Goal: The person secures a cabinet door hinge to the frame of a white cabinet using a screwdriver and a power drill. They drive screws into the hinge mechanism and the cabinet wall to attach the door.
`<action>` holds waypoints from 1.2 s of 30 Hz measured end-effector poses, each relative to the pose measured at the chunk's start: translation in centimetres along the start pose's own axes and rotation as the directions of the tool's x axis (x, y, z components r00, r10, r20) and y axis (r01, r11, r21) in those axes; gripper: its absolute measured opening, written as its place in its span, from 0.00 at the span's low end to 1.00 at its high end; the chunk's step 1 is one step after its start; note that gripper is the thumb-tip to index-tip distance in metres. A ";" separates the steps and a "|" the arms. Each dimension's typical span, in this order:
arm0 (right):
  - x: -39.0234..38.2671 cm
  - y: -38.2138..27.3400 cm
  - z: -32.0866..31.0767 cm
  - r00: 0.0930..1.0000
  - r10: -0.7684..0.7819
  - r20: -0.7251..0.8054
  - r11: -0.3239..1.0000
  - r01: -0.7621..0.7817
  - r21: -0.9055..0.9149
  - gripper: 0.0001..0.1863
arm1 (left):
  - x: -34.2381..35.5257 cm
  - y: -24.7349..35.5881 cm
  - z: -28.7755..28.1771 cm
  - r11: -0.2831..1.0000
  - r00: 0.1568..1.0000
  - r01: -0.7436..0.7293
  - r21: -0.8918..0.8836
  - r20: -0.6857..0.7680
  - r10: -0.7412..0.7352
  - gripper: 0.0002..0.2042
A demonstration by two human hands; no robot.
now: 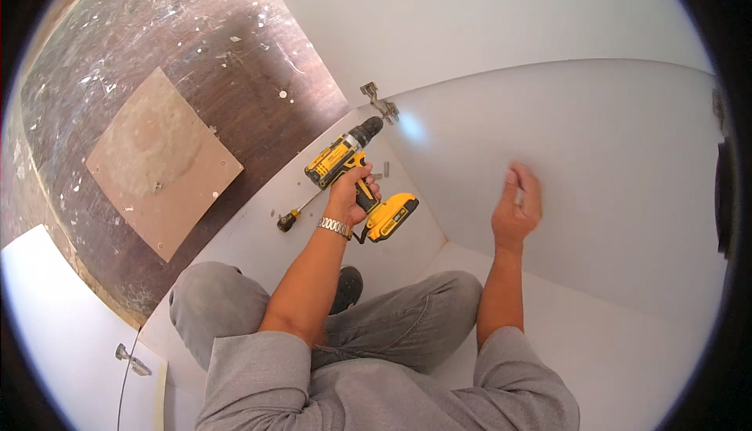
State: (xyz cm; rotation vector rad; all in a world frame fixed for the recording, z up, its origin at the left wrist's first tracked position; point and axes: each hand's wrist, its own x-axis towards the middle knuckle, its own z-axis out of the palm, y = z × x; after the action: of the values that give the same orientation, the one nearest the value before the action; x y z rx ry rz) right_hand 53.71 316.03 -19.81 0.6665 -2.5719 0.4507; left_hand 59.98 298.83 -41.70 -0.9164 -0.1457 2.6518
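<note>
My left hand (350, 194), with a metal watch on the wrist, is wrapped round the grip of a yellow and black cordless drill (333, 161). Its chuck points up and right, close to a metal cabinet hinge (381, 104) at the panel's edge. A bright spot of light falls on the pale panel (486, 118) beside that hinge. Further right, my right hand (518, 205) is raised before the panel, fingers curled in toward the thumb and slightly blurred. Something small and pale may be between them, too unclear to name.
A screwdriver (288, 220) and small grey pieces (386, 169) lie on the white board (266, 196) near the drill. A brown square board (164, 165) rests on the stained dark floor (235, 63). Another hinge (131, 359) sits on a white panel at lower left.
</note>
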 end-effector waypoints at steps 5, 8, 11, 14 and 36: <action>-0.3 4.3 -0.4 0.952 -0.106 -0.287 0.968 0.033 -0.249 0.09 | 0.0 -0.7 0.2 0.997 0.995 0.000 -0.077 0.104 0.008 0.07; 0.0 4.7 0.1 0.946 -0.117 -0.301 0.985 0.072 -0.157 0.11 | 0.1 -0.5 0.4 0.996 0.998 -0.006 -0.094 0.054 0.012 0.08; 0.0 4.9 0.4 0.947 -0.109 -0.303 0.979 0.051 -0.196 0.12 | 0.1 -0.4 0.2 0.994 0.999 -0.012 -0.109 0.032 0.015 0.08; 0.0 5.4 0.7 0.932 -0.124 -0.342 0.982 0.066 -0.176 0.13 | 0.1 -0.3 0.4 0.996 1.000 0.003 -0.092 0.003 -0.003 0.08; -0.6 6.4 0.7 0.930 -0.088 -0.358 0.990 0.042 -0.134 0.16 | 0.3 -1.5 1.3 0.997 0.999 -0.043 -0.071 -0.003 0.042 0.08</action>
State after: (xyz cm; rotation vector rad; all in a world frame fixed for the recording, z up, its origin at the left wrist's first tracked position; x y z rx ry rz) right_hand 50.60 321.32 -21.98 0.5628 -2.2006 0.3507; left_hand 59.38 300.33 -40.56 -0.9539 -0.2232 2.7005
